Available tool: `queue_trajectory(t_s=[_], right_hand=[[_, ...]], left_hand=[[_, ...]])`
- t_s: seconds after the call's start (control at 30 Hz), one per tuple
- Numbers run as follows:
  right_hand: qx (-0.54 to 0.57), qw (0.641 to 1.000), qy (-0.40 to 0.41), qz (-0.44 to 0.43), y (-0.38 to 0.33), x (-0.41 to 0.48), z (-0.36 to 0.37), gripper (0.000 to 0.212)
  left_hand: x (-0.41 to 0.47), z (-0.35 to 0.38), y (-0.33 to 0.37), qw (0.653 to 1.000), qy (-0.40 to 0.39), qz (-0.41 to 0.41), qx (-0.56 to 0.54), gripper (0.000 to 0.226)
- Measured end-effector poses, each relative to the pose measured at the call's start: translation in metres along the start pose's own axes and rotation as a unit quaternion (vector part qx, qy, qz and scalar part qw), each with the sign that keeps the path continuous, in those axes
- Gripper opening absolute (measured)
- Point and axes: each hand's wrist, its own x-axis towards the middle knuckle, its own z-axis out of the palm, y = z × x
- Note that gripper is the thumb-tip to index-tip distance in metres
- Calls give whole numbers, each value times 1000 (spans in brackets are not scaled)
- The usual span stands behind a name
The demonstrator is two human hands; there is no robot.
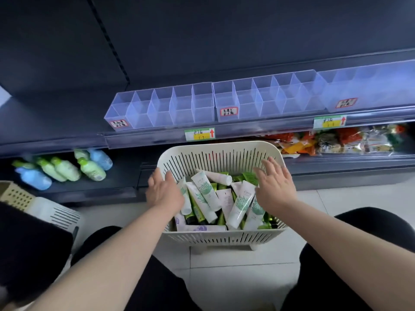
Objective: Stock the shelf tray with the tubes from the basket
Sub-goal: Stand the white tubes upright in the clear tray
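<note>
A cream slotted basket stands on the floor in front of the shelf, piled with several white and green tubes. My left hand hovers over the basket's left side with its fingers straight and holds nothing. Over the right side, my right hand is spread open, also holding nothing. On the shelf above sit clear plastic divided trays; every visible compartment has nothing in it.
More clear trays run to the right along the shelf, with price labels on the rail. Green and blue bottles lie on the lower shelf at left, snack packets at right. Another cream basket sits far left.
</note>
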Motion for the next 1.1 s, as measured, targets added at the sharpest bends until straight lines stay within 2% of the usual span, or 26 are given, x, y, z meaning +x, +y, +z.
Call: queue_trajectory(t_s=[0.13,0.27,0.37,0.5,0.67,0.77,0.9,1.0,1.1], right_hand=[[25,997,53,-41,-26,22,-13,66],[24,989,129,-65,-55,69,-27,71],[17,984,165,-65,-67,100,-40,72],[-1,983,169,-64,-70,117,-51,70],[-44,982,163,-83,-61,109,-54,71],[-20,985,150,-83,-55,87,-52,69],[-2,991,79,-106,-57,62,-39,57],[3,994,41,-101,-58,53,-28,52],[-5,995,25,-97,-58,52,-14,50]], left_hand=[[9,-14,7,991,83,95,-31,57],[51,-41,12,955,218,191,-66,55],[92,-65,14,932,274,230,-59,52],[116,-86,12,928,289,229,-51,50],[103,-95,18,923,288,251,-56,52],[82,-96,29,921,249,281,-107,44],[68,-84,37,933,128,325,-84,30],[64,-62,34,955,37,291,-52,25],[68,-45,29,963,-16,270,-22,28]])
